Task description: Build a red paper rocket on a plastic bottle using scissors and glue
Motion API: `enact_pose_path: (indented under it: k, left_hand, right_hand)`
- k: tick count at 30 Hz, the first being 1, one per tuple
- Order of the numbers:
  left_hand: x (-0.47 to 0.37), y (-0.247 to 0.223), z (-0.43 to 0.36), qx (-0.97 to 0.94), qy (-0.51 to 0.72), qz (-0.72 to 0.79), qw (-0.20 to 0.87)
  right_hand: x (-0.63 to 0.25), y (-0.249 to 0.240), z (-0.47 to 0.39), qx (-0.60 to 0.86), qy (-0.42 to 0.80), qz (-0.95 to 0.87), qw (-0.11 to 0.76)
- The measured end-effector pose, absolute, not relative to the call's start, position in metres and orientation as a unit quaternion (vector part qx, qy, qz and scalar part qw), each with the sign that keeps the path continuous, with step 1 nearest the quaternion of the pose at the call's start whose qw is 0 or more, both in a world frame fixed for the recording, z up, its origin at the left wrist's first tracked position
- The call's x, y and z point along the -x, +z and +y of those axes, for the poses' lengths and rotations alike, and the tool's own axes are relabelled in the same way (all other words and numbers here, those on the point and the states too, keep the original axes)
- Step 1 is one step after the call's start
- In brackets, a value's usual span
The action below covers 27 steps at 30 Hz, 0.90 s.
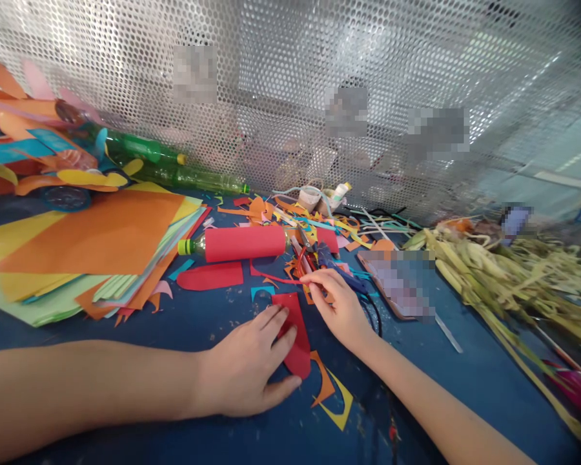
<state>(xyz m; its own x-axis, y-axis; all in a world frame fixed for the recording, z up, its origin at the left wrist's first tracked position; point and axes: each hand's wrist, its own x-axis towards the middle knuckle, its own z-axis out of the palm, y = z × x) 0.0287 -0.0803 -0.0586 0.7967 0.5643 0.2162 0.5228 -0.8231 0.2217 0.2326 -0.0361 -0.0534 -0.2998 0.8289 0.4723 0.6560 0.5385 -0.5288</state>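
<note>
On my feed, the red round-ended paper cutout [297, 345] lies flat on the blue tabletop [188, 320], under the fingers of my left hand [249, 361]. Those fingers are loosely apart and clamp nothing; the thumb rests by the rounded end. Light, flat pressure suits it best, I judge, since a hard press could crease the paper. Reading the clock from that cutout, a thin red paper strip [281, 279] curves between 11 and 12, one end clamped between thumb and index finger of my right hand [341, 307] at 2 o'clock. A soft pinch right at the tip should do, as a sharp tug might tear something so narrow. I want the strip clear of the light-blue paper scrap [261, 292] at 11. Farther out at 11 lies a bottle wrapped in red paper [246, 243], with a second red cutout [210, 276] at 10; neither should be nudged. At 1 o'clock sits a blue corded tool [352, 279], probably a glue gun, its black cord [380, 323] looping just beside my right wrist, so I should mind a snag there
</note>
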Motion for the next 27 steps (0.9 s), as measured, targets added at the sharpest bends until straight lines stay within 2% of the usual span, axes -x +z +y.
enact_pose_path:
  k: [4,8,15,22,27]
  left_hand:
    - [-0.028,-0.058,-0.080,-0.944,0.137,0.289,0.082]
    - [-0.029,-0.059,-0.080,-0.942,0.139,0.291,0.091]
    - [-0.028,-0.060,-0.080,-0.942,0.150,0.287,0.085]
    - [-0.029,-0.058,-0.080,-0.942,0.156,0.287,0.072]
    - [-0.028,-0.057,-0.079,-0.942,0.157,0.286,0.081]
  right_hand:
    - [-0.235,-0.052,-0.035,0.496,0.144,-0.745,0.422]
    - [-0.240,-0.056,-0.030,0.525,0.234,-0.680,0.455]
    - [-0.240,-0.057,-0.032,0.528,0.308,-0.685,0.396]
    - [-0.231,-0.047,-0.042,0.481,0.279,-0.755,0.347]
    - [-0.229,-0.042,-0.045,0.435,0.334,-0.792,0.268]
